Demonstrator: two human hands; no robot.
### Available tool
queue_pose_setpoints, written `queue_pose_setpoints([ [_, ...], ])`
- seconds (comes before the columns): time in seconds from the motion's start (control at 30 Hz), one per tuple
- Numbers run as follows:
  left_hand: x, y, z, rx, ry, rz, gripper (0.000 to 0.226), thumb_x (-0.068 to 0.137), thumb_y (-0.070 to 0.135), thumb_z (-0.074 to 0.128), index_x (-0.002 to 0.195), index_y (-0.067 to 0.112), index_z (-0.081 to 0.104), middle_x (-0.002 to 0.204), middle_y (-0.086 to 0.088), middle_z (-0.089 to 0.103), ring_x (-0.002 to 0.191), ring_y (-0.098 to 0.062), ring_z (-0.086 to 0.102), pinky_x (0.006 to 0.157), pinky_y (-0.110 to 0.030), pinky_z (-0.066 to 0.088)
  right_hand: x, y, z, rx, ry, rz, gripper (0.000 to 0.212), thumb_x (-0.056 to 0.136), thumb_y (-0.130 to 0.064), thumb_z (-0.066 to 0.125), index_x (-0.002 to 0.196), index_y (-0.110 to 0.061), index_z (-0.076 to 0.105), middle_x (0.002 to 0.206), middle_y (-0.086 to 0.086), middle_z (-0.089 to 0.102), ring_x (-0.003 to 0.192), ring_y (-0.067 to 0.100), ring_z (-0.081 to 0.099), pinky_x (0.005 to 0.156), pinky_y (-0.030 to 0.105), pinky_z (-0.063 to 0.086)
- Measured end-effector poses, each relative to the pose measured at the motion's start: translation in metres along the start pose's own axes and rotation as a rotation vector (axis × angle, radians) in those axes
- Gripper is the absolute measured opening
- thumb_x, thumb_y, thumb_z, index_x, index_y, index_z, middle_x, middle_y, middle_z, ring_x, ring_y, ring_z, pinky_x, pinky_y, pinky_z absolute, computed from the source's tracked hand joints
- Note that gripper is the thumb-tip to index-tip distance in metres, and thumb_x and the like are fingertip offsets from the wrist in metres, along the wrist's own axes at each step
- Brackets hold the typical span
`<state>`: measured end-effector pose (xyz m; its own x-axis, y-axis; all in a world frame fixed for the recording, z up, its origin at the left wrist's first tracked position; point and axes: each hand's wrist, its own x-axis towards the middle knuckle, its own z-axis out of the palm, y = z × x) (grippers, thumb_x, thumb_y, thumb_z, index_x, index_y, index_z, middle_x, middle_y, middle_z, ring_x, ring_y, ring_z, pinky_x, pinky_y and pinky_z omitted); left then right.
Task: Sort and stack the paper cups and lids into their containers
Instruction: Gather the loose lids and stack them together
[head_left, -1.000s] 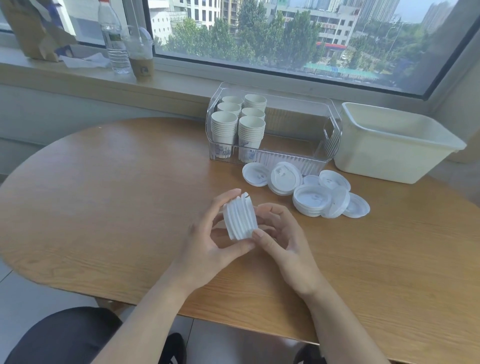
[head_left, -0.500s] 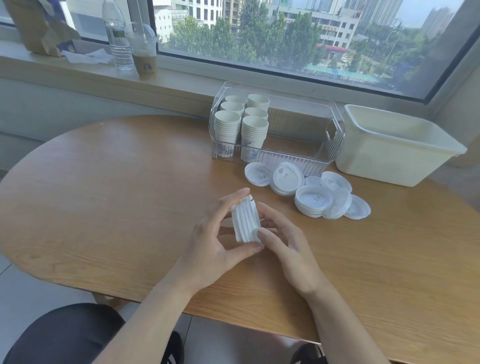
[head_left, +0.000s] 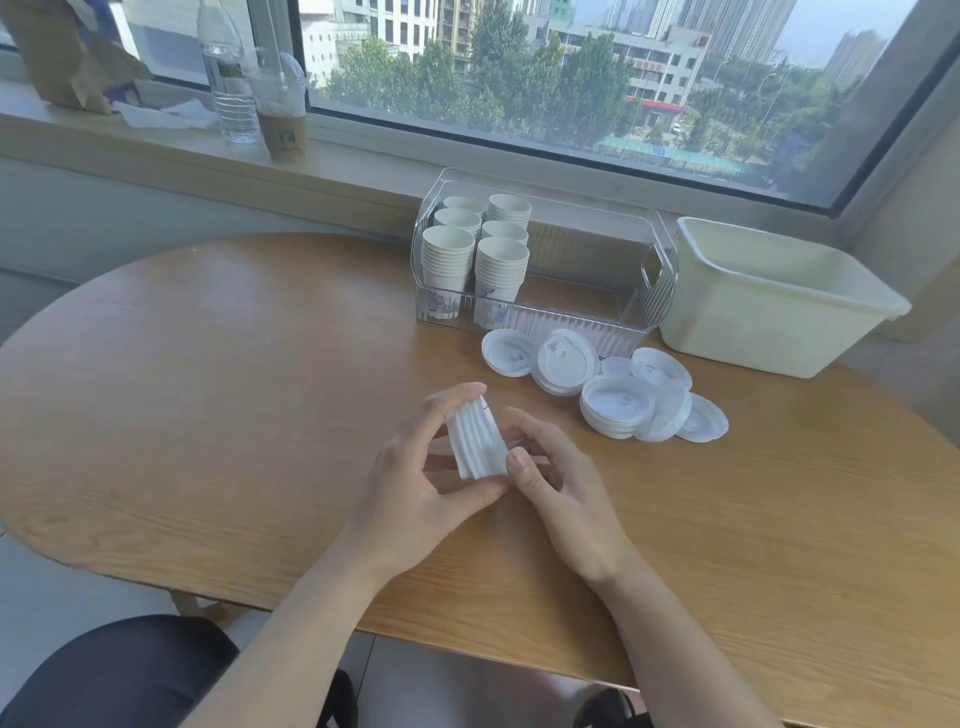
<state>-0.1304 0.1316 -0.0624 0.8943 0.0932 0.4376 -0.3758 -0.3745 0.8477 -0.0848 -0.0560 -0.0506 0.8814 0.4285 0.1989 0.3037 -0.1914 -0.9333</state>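
A stack of white lids (head_left: 475, 444) stands on edge just above the wooden table (head_left: 208, 395), pinched between both hands. My left hand (head_left: 415, 478) grips it from the left with thumb below and fingers over the top. My right hand (head_left: 558, 488) presses it from the right. Several loose white lids (head_left: 613, 392) lie in a heap in front of the clear bin (head_left: 644, 260). That bin holds several stacks of white paper cups (head_left: 475, 254) at its left end. A cream tub (head_left: 769, 301) stands to the bin's right; its inside is mostly hidden.
On the window sill at the back left stand a water bottle (head_left: 226, 78), a plastic drink cup (head_left: 280, 104), a brown paper bag (head_left: 67, 52) and a crumpled tissue (head_left: 166, 114). The table's rounded front edge runs close to my dark-clothed lap (head_left: 114, 675).
The lid stack has been squeezed tighter and turned slightly between my hands. Both hands stay at the same spot on the table.
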Motion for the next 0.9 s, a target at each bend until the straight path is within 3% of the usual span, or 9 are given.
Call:
queue_pose_setpoints([
  [0.13, 0.005, -0.007, -0.002, -0.061, 0.088, -0.095, 0.080, 0.074, 0.056, 0.086, 0.145, 0.050, 0.050, 0.138, 0.019, 0.061, 0.125, -0.015, 0.065, 0.098, -0.043, 0.060, 0.023, -0.001, -0.019, -0.301, 0.275, -0.092, 0.058, 0.088, -0.050, 0.077, 0.140, -0.031, 0.061, 0.125, -0.014, 0.063, 0.118, 0.007, 0.060, 0.100, 0.016, 0.044],
  [0.23, 0.006, -0.009, -0.002, -0.084, 0.097, -0.120, 0.080, 0.072, 0.057, 0.086, 0.144, 0.052, 0.050, 0.138, 0.022, 0.060, 0.124, -0.013, 0.065, 0.097, -0.041, 0.061, 0.056, -0.006, -0.040, -0.564, 0.391, -0.126, 0.061, 0.088, -0.035, 0.082, 0.143, -0.025, 0.059, 0.135, -0.006, 0.061, 0.128, 0.014, 0.056, 0.111, 0.031, 0.043],
  [0.3, 0.006, -0.009, -0.003, -0.090, 0.084, -0.131, 0.082, 0.071, 0.058, 0.086, 0.144, 0.053, 0.050, 0.138, 0.022, 0.060, 0.125, -0.011, 0.064, 0.098, -0.040, 0.061, 0.077, -0.005, -0.049, -0.765, 0.331, -0.088, 0.071, 0.086, -0.038, 0.083, 0.149, -0.022, 0.054, 0.145, 0.001, 0.058, 0.134, 0.024, 0.052, 0.115, 0.042, 0.040],
  [0.4, 0.006, -0.008, -0.003, -0.071, 0.048, -0.140, 0.083, 0.071, 0.058, 0.086, 0.145, 0.056, 0.048, 0.138, 0.023, 0.059, 0.127, -0.009, 0.062, 0.099, -0.038, 0.059, 0.098, 0.001, -0.055, -0.982, 0.175, 0.023, 0.086, 0.086, -0.048, 0.080, 0.159, -0.028, 0.038, 0.162, 0.003, 0.042, 0.146, 0.031, 0.040, 0.120, 0.047, 0.032],
  [0.53, 0.008, -0.008, -0.001, -0.023, 0.024, -0.136, 0.082, 0.072, 0.057, 0.086, 0.144, 0.060, 0.046, 0.138, 0.019, 0.060, 0.126, -0.012, 0.063, 0.101, -0.040, 0.058, 0.110, 0.013, -0.058, -1.086, 0.153, 0.010, 0.084, 0.086, -0.047, 0.078, 0.158, -0.030, 0.039, 0.157, 0.001, 0.049, 0.144, 0.029, 0.043, 0.115, 0.045, 0.033],
  [0.63, 0.008, -0.009, 0.000, -0.013, 0.010, -0.146, 0.082, 0.074, 0.057, 0.086, 0.144, 0.060, 0.045, 0.139, 0.019, 0.059, 0.126, -0.011, 0.063, 0.101, -0.039, 0.058, 0.109, 0.014, -0.061, -1.055, 0.248, -0.066, 0.075, 0.087, -0.046, 0.077, 0.153, -0.028, 0.048, 0.146, 0.000, 0.059, 0.136, 0.029, 0.050, 0.109, 0.045, 0.035],
  [0.73, 0.009, -0.009, -0.001, -0.002, 0.010, -0.156, 0.083, 0.074, 0.057, 0.086, 0.146, 0.059, 0.045, 0.140, 0.019, 0.059, 0.126, -0.012, 0.063, 0.100, -0.037, 0.059, 0.096, 0.012, -0.060, -0.836, 0.354, -0.219, 0.072, 0.085, -0.051, 0.081, 0.147, -0.027, 0.054, 0.138, -0.004, 0.064, 0.126, 0.023, 0.056, 0.107, 0.039, 0.039],
  [0.83, 0.008, -0.008, -0.001, 0.012, 0.017, -0.146, 0.082, 0.074, 0.058, 0.085, 0.146, 0.058, 0.046, 0.138, 0.019, 0.060, 0.127, -0.009, 0.062, 0.096, -0.031, 0.060, 0.077, 0.003, -0.052, -0.444, 0.271, -0.235, 0.070, 0.084, -0.060, 0.077, 0.146, -0.040, 0.049, 0.136, -0.018, 0.062, 0.125, 0.006, 0.057, 0.102, 0.021, 0.040],
  [0.9, 0.008, -0.007, 0.000, 0.024, 0.013, -0.149, 0.082, 0.074, 0.058, 0.085, 0.146, 0.057, 0.046, 0.139, 0.018, 0.059, 0.129, -0.010, 0.061, 0.095, -0.029, 0.060, 0.065, 0.001, -0.045, -0.241, 0.196, -0.224, 0.068, 0.085, -0.056, 0.076, 0.146, -0.044, 0.048, 0.136, -0.019, 0.063, 0.126, 0.010, 0.060, 0.100, 0.022, 0.044],
])
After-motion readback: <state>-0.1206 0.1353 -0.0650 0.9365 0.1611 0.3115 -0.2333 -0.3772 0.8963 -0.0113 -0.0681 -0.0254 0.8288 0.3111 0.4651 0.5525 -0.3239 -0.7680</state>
